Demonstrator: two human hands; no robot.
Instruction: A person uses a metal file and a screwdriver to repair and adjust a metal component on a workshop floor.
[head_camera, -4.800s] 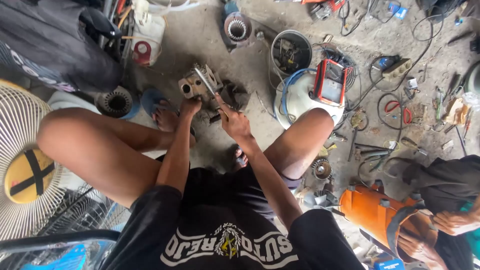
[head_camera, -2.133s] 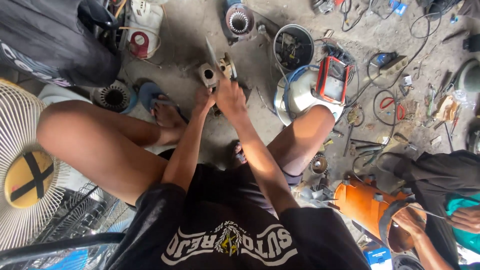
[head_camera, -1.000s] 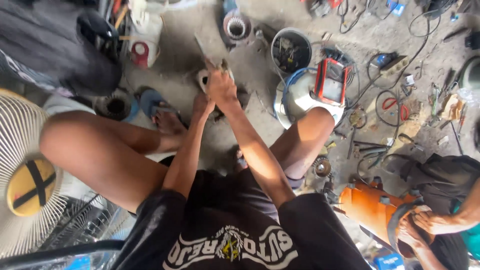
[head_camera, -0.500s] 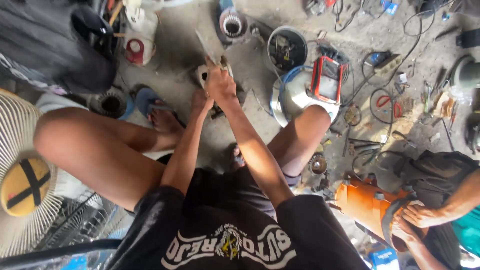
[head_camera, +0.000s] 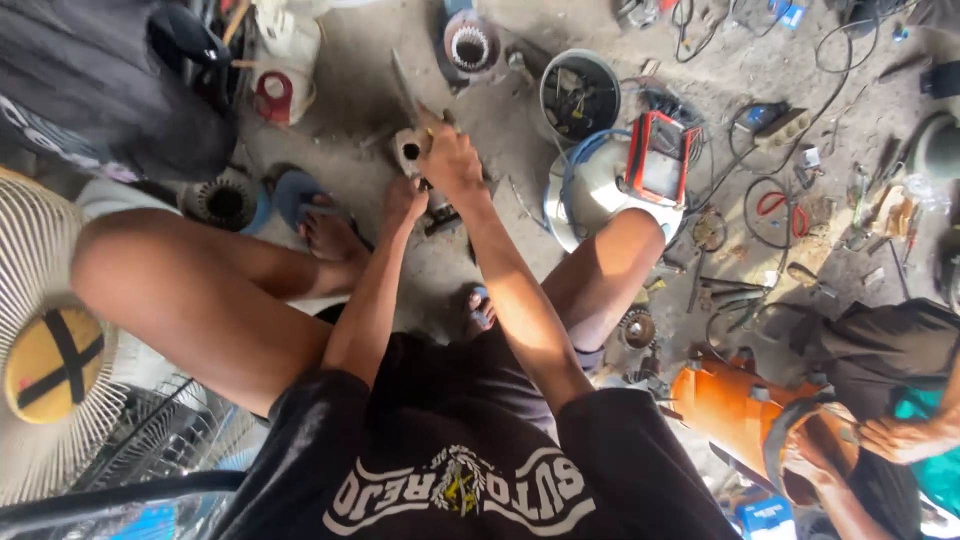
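Hands first: right hand (head_camera: 450, 160) is wrapped tight around the handle end of a long thin tool (head_camera: 403, 85), prob a screwdriver, whose shaft pokes up and away past the knuckles. Left hand (head_camera: 403, 200) sits just below it, closed on the underside of a small metal motor part (head_camera: 408, 152), a pale housing w/ a round dark hole facing up. Part is held up off the concrete floor (head_camera: 380, 60), between the person's knees, a bit above the bare left foot in a blue sandal (head_camera: 300, 192).

How far along, imo: the part is still in one piece in hand and the tool is right against it, so looks mid-step, prying or undoing something. Can't see the tip or any screw, the fingers hide that contact, so no idea how much is loose. Nothing beside the hands that clearly came off this piece.

Stuff around: a copper-wound stator (head_camera: 468, 45) further up on the floor, another dark ribbed one (head_camera: 222, 202) left of the sandal, a round tub of small bits (head_camera: 580, 95), a red-edged meter (head_camera: 660, 155) resting on a white round shell (head_camera: 590, 190), red-handled pliers (head_camera: 775, 205) and loose wires to the right. Fan guard w/ a yellow centre (head_camera: 60, 355) at far left. Someone else's hand (head_camera: 895, 440) sits at lower right next to an orange machine (head_camera: 740, 410), well apart from the work.
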